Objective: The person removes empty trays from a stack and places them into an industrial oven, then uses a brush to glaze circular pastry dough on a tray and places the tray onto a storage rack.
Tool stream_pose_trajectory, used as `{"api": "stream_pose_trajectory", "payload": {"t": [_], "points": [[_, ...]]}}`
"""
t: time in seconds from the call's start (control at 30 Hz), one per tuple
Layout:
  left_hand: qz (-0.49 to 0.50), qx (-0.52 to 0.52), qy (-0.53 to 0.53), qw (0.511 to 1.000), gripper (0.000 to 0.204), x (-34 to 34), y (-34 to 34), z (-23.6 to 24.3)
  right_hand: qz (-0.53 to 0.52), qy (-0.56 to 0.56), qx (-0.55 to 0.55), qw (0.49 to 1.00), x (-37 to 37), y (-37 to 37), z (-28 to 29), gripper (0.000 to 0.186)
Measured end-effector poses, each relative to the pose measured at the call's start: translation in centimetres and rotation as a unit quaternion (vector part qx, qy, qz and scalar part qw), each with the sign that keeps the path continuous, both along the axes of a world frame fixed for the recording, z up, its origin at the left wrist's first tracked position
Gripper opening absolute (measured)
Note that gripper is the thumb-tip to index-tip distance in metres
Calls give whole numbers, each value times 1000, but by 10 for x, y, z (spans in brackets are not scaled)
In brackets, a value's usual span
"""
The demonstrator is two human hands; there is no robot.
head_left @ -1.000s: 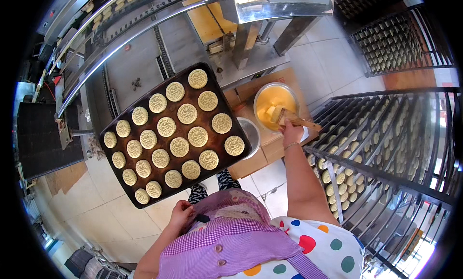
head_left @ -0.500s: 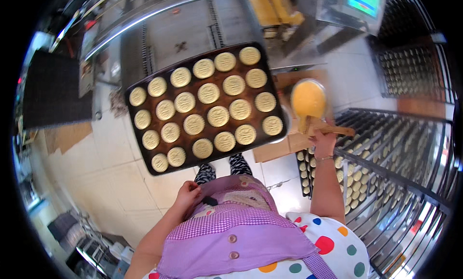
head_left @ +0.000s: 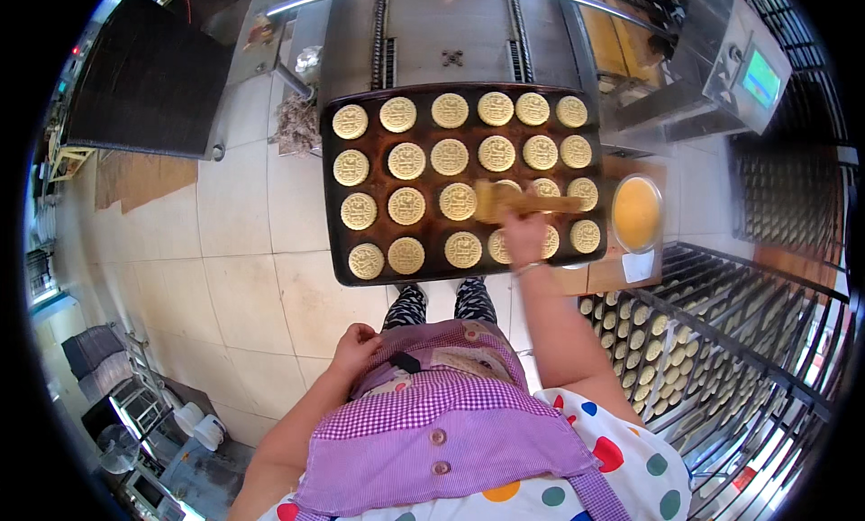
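A dark baking tray [head_left: 338, 206] holds several round, pale stamped cookies [head_left: 406, 161] in rows. My right hand [head_left: 524, 235] grips a wooden-handled pastry brush [head_left: 527, 202] and holds it over the cookies at the tray's right side. A metal bowl of yellow egg wash [head_left: 637, 214] stands just right of the tray on a brown box. My left hand [head_left: 357, 346] rests closed against my purple checked apron at the waist, holding nothing I can see.
A wheeled metal rack [head_left: 721, 341] with more trays of cookies stands to my right. A steel conveyor machine [head_left: 450, 35] runs behind the tray, with a scale and screen [head_left: 752, 75] at the far right. Beige tiled floor [head_left: 243, 251] spreads to the left.
My right hand has moved left from the egg-wash bowl onto the tray, carrying the brush. The view has swung so the tray now lies level and centred.
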State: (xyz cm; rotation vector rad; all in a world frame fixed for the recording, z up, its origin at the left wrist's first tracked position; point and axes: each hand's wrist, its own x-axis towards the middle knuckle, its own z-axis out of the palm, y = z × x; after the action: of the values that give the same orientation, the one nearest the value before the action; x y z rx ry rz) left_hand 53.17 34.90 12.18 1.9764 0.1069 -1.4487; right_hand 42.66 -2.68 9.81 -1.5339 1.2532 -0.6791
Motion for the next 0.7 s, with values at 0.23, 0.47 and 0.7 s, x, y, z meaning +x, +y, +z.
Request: {"api": "stream_pose_trajectory", "payload": {"t": [0.23,0.47,0.7], "points": [[58,-8,32,998,27,13,36,4,-30,61,-37,997,-36,-51,37,47],[28,-47,10,998,26,31,35,1,101,-92,117,984,117,107,35,53],[47,-35,15,998,25,38,43,1,-12,218,-95,971,32,-2,15,36]]}}
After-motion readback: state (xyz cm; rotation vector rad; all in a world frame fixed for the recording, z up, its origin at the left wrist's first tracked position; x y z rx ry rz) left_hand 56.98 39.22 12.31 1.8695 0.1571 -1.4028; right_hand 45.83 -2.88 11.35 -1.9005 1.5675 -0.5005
